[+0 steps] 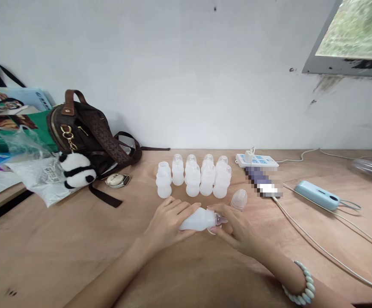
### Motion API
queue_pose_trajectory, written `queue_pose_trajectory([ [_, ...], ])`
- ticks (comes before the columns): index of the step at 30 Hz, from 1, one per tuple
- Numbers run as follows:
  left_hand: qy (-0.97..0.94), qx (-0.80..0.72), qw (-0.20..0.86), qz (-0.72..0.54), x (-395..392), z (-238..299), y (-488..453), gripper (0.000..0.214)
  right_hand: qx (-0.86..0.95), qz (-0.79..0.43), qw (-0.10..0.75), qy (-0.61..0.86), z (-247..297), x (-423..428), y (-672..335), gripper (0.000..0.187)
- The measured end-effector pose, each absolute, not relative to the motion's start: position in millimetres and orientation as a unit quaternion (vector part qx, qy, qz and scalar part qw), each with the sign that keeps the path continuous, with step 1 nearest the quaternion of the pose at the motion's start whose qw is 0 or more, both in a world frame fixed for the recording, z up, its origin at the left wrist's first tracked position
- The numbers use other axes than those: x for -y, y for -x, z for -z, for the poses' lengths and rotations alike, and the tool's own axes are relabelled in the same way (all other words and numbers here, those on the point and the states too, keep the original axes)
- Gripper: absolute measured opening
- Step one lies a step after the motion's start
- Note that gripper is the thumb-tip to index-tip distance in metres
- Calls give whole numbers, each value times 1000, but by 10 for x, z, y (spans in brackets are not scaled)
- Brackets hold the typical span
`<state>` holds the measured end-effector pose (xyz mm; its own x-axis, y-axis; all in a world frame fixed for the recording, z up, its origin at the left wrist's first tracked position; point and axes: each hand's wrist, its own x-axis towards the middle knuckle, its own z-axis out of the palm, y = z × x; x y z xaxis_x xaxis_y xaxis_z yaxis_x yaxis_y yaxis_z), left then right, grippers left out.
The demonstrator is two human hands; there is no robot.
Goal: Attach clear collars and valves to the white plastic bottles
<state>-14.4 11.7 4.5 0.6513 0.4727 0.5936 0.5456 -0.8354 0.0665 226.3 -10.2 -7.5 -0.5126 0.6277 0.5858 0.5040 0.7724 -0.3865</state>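
A white baby bottle lies sideways between my hands above the table. My left hand is wrapped round its base end. With the fingers of my right hand, I grip the collar at the other end, where a clear nipple points right. Just beyond my right hand stands a clear cap with a nipple-like top. Several more white bottles stand in two rows behind; most have clear domed tops, such as this bottle, while the front left bottle has an uncovered neck.
At left are a dark backpack with a panda charm, a plastic bag and a watch. To the right lie a power strip, a phone, a blue power bank and a white cable.
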Motion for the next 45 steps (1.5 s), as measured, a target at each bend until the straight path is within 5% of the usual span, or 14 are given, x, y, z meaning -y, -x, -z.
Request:
queue_pose_trajectory([
  [6, 912, 294, 83, 274, -141, -18, 160, 41, 863, -75, 391, 313, 77, 83, -2254, 55],
  [11, 919, 278, 96, 261, -136, -13, 149, 42, 854, -100, 377, 344, 53, 100, -2250, 44],
  [15, 915, 294, 93, 261, -138, -17, 147, 42, 849, -100, 387, 347, 55, 101, -2258, 59],
  [21, 916, 293, 69, 266, -145, -29, 145, 43, 863, -117, 357, 338, 30, 94, -2283, 24],
  [28, 882, 353, -148, 274, -140, -145, 128, 52, 866, 3, 424, 265, 30, 117, -2265, 35],
  [38, 717, 358, -566, 194, -173, -243, 182, 41, 869, 23, 438, 228, 78, 144, -2240, 41],
  [45, 659, 345, -648, 161, -212, -238, 229, 42, 874, -22, 438, 208, 123, 157, -2231, 46],
])
